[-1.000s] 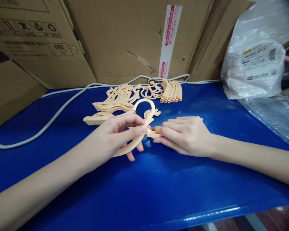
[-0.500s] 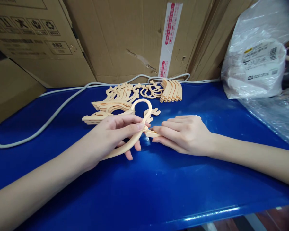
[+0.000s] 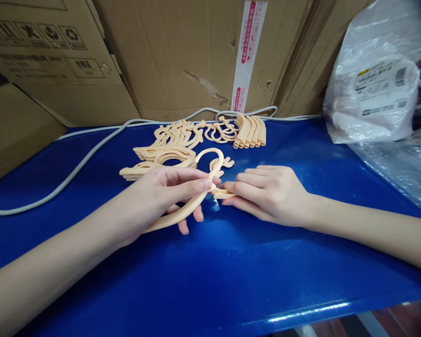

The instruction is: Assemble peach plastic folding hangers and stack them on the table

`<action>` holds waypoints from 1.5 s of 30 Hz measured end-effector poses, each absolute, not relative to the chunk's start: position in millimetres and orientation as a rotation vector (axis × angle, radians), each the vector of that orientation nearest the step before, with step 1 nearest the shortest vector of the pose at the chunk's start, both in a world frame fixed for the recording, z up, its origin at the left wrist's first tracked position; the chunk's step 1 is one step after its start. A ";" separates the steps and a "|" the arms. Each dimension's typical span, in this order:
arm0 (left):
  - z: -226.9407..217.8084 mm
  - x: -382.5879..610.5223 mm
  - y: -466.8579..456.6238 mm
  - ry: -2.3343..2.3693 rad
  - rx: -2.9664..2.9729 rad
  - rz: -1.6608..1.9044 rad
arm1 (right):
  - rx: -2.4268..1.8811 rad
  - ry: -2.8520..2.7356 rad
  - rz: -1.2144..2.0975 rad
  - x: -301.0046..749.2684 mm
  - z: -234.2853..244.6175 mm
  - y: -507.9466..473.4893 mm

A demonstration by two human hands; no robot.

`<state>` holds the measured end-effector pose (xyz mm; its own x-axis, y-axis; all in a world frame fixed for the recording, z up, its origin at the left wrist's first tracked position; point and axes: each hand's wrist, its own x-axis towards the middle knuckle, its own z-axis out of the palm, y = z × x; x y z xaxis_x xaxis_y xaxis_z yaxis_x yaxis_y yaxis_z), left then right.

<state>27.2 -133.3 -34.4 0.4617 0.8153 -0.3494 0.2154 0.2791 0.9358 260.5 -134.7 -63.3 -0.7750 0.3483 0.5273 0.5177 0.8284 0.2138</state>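
Between my hands is a cream plastic clothes hanger in parts. My left hand (image 3: 161, 194) pinches it at the joint, where a curved hook (image 3: 220, 159) rises from a curved hanger arm (image 3: 182, 213). That arm slopes down to the left beneath my palm. Closed around a second cream hanger piece (image 3: 224, 194), my right hand (image 3: 268, 194) keeps its end against or very near the joint; whether the two are joined I cannot tell. Most of that piece is hidden by my fingers. Just behind my left hand lie stacked cream hanger parts (image 3: 171, 152) and a small forked piece (image 3: 227, 162).
Wavy cream pieces (image 3: 178, 133), loose hooks (image 3: 215, 134) and a row of curved tubes (image 3: 250, 132) lie at the back of the blue table (image 3: 210, 281). A white cable (image 3: 91, 154) runs behind them. Cardboard boxes (image 3: 182, 56) stand behind, and a plastic-wrapped roll (image 3: 379, 98) sits at right.
The hook has tilted slightly to the right and lower, and the piece in my right hand has turned a little. Both hands keep their hold in nearly the same place.
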 end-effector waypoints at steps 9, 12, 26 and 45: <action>-37.3 28.3 -131.6 1.034 1.214 0.476 | -0.651 -2.516 -0.505 259.6 -63.6 -135.0; -35.9 29.2 -133.0 1.043 1.206 0.501 | -0.645 -2.510 -0.507 259.3 -64.0 -135.0; -32.8 33.6 -136.3 1.021 1.532 0.547 | -0.595 -2.491 -0.600 259.8 -65.1 -136.7; -34.4 34.8 -138.0 1.065 1.691 0.548 | -0.647 -2.594 -0.484 261.1 -67.1 -137.6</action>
<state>34.8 -138.0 -34.4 0.5050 0.8531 -0.1309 0.3891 -0.0896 0.9168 261.1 -137.6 -67.1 -0.8028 0.3614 0.4743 0.5080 0.8310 0.2266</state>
